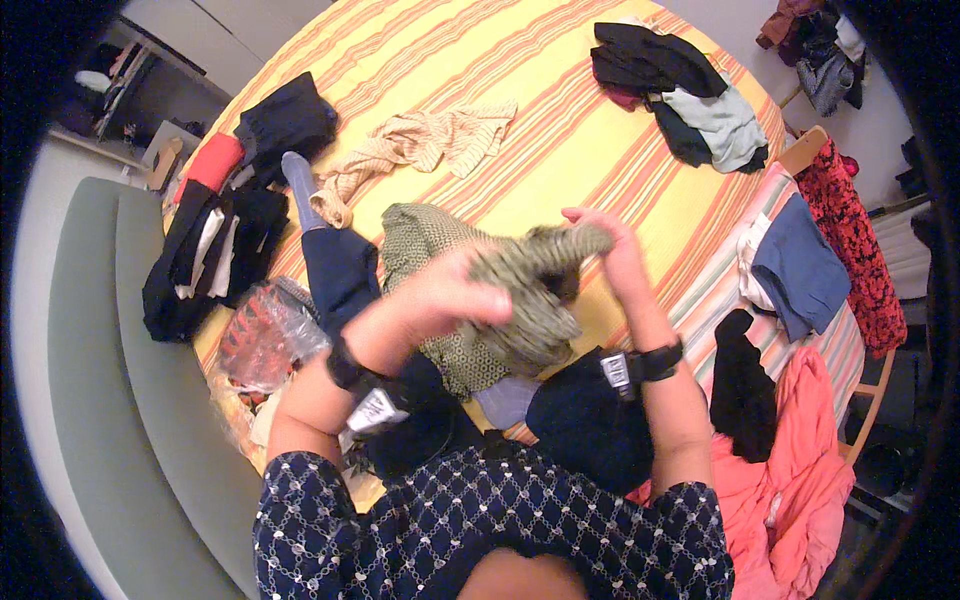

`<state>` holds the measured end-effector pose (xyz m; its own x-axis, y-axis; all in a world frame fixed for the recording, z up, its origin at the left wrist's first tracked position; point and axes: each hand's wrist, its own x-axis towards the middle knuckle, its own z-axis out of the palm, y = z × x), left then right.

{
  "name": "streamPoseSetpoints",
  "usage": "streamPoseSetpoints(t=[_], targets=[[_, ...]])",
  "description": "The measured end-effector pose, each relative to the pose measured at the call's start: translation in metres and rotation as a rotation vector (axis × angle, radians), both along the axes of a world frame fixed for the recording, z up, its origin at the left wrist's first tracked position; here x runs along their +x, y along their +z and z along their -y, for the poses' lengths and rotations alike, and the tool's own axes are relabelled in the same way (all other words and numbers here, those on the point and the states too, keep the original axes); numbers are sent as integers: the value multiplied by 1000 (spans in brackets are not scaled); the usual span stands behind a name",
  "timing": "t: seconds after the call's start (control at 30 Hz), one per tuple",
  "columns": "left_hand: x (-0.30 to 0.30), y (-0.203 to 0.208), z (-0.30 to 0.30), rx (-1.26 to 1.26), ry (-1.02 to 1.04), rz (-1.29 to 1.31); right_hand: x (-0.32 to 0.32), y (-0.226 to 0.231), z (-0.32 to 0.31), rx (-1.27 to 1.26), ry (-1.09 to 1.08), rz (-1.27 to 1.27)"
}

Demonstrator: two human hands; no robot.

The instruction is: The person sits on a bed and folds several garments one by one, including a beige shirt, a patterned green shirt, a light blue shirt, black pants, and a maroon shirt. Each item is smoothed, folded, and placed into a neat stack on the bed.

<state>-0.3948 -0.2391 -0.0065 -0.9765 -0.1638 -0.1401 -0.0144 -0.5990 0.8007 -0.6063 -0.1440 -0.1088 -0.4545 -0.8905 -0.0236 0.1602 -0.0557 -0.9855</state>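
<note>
A green patterned garment is bunched up in front of me, and one wide part of it drapes down across my lap. Its exact kind cannot be told. My left hand, slightly blurred, grips the cloth from the left with its thumb on the near side. The fingers of my right hand are closed round a raised, gathered edge of the same garment. A beige striped garment lies crumpled on the bedspread just beyond. My outstretched leg, in a blue-grey sock, rests beside it.
The yellow and orange striped bedspread bears folded dark clothes and a clear plastic bag at left, and a clothes pile at far right. Blue cloth, a black garment and coral fabric lie at right. A grey-green headboard borders the left.
</note>
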Motion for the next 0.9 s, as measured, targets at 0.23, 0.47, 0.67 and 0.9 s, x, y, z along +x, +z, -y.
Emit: streamPoseSetpoints(t=[0.23, 0.47, 0.67, 0.9], targets=[[18, 114, 90, -1197, 472, 67, -28, 180, -20, -519, -86, -403], [-1, 81, 63, -1527, 352, 435, -19, 264, -51, -531, -27, -686], [12, 83, 87, -1534, 843, 278, -52, 243, -86, -229, -251, -841], [47, 179, 34, -1787, 754, -463, -22, 282, -154, -120, -279, -940]])
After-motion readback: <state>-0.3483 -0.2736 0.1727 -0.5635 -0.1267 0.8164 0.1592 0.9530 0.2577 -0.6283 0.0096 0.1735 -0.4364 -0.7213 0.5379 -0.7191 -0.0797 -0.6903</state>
